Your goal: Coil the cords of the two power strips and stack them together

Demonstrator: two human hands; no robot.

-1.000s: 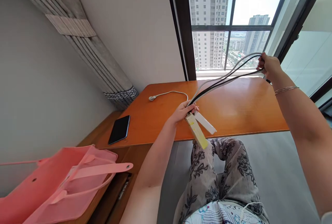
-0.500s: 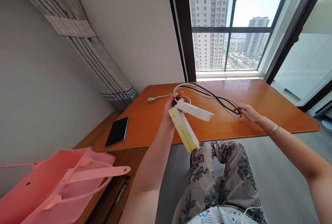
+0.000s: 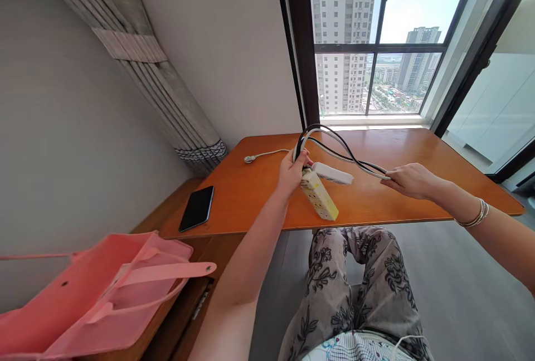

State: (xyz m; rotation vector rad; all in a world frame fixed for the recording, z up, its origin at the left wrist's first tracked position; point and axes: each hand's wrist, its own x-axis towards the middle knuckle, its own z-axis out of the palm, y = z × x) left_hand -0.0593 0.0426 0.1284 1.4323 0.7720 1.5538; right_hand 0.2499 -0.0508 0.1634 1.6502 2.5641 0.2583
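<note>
My left hand (image 3: 291, 169) is closed around a bundle of white and black cables (image 3: 334, 149) where they meet two power strips. A yellowish power strip (image 3: 319, 200) and a white one (image 3: 332, 173) hang from that grip, just above the orange wooden table (image 3: 418, 149). The cables arch up over my left hand and run right to my right hand (image 3: 409, 179), which pinches them low over the tabletop. A white cord ends in a plug (image 3: 249, 158) lying on the table to the left.
A black phone (image 3: 196, 208) lies at the table's left front corner. A pink tote bag (image 3: 96, 294) sits on a lower wooden surface at bottom left. A window (image 3: 376, 43) and grey curtain (image 3: 159, 77) stand behind the table. My patterned trousers (image 3: 355, 277) show below the table edge.
My right hand came down from the raised stretch by the window to the tabletop, folding the cables into a loop. My left hand turned, and the power strips swung lower.
</note>
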